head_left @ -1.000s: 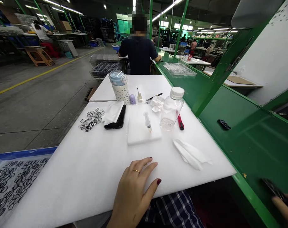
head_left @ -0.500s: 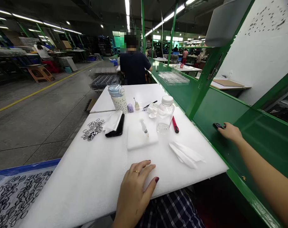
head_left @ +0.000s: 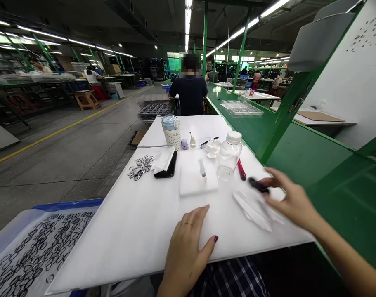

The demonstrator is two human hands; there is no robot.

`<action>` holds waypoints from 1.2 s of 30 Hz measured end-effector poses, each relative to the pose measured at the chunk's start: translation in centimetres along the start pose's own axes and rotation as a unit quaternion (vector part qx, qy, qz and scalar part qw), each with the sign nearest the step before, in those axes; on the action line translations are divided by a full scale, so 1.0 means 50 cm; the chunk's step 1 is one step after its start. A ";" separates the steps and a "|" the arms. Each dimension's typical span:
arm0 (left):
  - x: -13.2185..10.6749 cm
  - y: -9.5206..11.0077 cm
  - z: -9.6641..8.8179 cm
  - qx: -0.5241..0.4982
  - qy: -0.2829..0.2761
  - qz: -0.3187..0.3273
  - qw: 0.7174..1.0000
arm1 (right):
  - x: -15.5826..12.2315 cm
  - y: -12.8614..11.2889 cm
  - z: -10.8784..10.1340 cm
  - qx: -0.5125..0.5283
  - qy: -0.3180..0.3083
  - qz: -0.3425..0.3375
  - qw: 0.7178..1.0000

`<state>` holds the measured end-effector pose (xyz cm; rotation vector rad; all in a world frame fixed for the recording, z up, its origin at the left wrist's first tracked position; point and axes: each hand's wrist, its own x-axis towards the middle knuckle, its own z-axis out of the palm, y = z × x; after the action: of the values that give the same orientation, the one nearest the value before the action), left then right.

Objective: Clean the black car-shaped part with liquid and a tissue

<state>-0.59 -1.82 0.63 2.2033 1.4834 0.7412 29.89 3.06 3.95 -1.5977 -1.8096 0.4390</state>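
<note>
My right hand (head_left: 288,200) is over the right side of the table, its thumb and fingers closed on a small black object (head_left: 258,185). Motion blurs that object, so its kind is unclear. Just below it lies a folded white tissue (head_left: 252,210). My left hand (head_left: 188,243) rests on the white foam-covered table (head_left: 122,231) near the front edge, palm down and holding nothing. Beyond its fingertips is a white foam block (head_left: 194,187) with a syringe (head_left: 202,170) lying on it. A clear jar with a white lid (head_left: 229,156) and a red utility knife (head_left: 241,170) are nearest the right hand.
Loose black rings (head_left: 140,167) and a black phone (head_left: 167,168) partly under tissue lie on the left. A patterned cup (head_left: 171,134) stands behind. Many rings fill a blue-edged tray (head_left: 73,203) at lower left. A green ledge (head_left: 324,189) borders the right; a person (head_left: 189,93) sits ahead.
My right hand has come left from the green ledge to above the table, carrying the small black object. My left hand stays on the table. The view has turned left.
</note>
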 end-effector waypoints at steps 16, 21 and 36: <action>0.003 0.005 -0.027 -0.156 -0.113 -0.019 0.981 | 0.143 -0.212 0.194 0.167 -0.162 -0.077 0.969; 0.032 0.021 -0.027 -0.183 -0.091 -0.068 0.977 | 0.103 -0.211 0.152 0.332 -0.156 -0.087 0.926; 0.060 0.051 -0.008 -0.188 0.006 -0.116 0.975 | -0.006 -0.257 0.152 0.717 -0.088 0.023 0.691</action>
<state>1.94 0.05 3.06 1.7162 1.4370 0.8744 15.28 1.67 6.76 -0.4235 -0.8658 1.5626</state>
